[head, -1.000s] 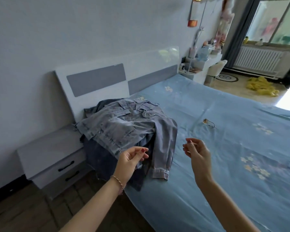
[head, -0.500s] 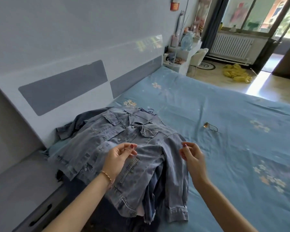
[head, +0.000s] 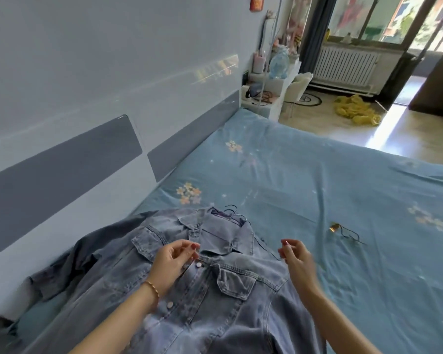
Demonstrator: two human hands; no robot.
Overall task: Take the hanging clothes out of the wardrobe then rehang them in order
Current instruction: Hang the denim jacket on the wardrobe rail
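Denim jacket [head: 215, 290]: near left on the bed [head: 343, 200], beside the headboard [head: 87, 175]. Left hand [head: 172, 264] over its collar, right hand [head: 298, 261] over its shoulder, fingers loosely curled, holding nothing. Open sheet right and far. Both hands now nearer the collar than before.

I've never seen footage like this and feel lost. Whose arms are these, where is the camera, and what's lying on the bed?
There is no machine here. A person wears a camera on the head, looking forward and down, so the arms are the person's own. The left hand and right hand hover over a denim jacket lying on the bed, on top of darker clothes. Neither hand clearly holds anything. A small trinket on a cord lies further right.
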